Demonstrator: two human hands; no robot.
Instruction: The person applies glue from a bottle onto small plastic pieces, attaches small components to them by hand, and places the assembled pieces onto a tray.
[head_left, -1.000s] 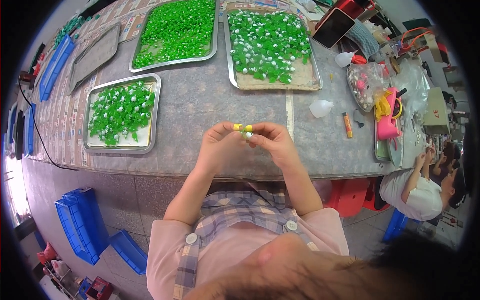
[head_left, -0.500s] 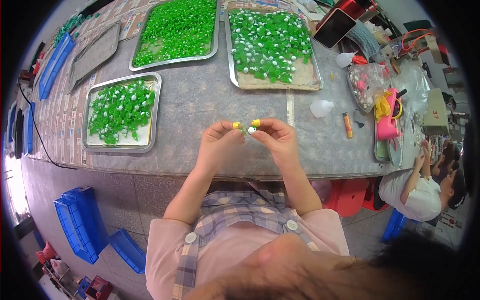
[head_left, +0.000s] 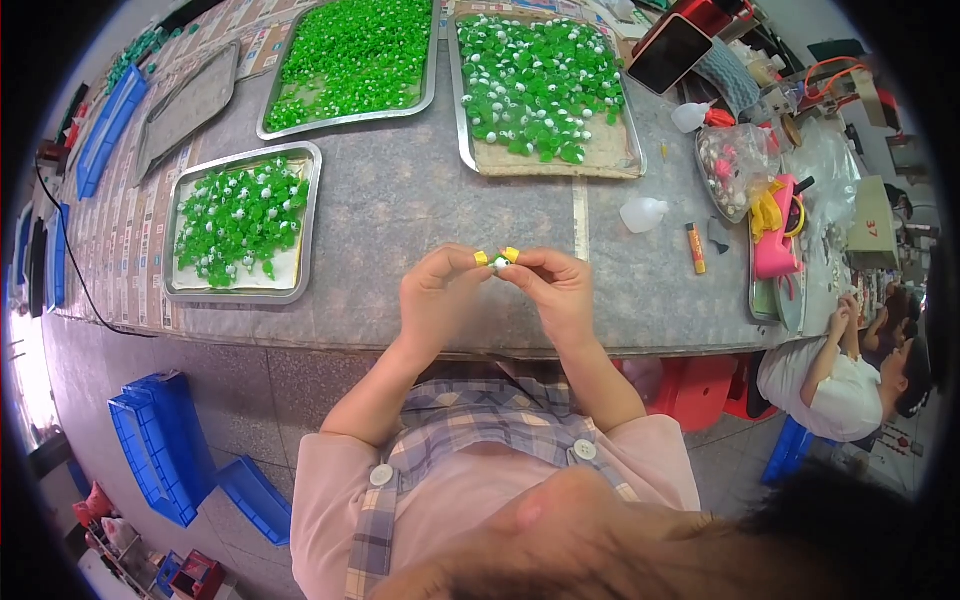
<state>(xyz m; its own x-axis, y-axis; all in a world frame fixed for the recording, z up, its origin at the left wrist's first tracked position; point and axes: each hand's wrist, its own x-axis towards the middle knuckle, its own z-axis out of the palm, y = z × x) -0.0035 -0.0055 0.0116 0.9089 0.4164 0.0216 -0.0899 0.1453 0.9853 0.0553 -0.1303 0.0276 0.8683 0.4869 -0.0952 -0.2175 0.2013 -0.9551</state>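
Observation:
In front of me, close to the table's near edge, both hands meet at a small green-and-white piece (head_left: 501,263) with a dark dot like an eye. My left hand (head_left: 437,295) pinches its green side between thumb and index finger. My right hand (head_left: 558,292) pinches the white ball-like part from the other side. Yellow tape wraps the index fingertip of each hand. Fingertips partly cover the piece, so how its parts join cannot be made out. Similar green-and-white pieces fill a metal tray (head_left: 313,210) to the left.
Farther back stand a metal tray of small green parts (head_left: 350,65) and another tray (head_left: 560,165) of green-and-white pieces. A white squeeze bottle (head_left: 643,215), a glue stick (head_left: 696,250) and a pink tape dispenser (head_left: 773,245) lie to the right. A co-worker (head_left: 835,390) sits far right.
My hands have come closer together, and the green part in the left now meets the white part in the right. Trays and tools stay put.

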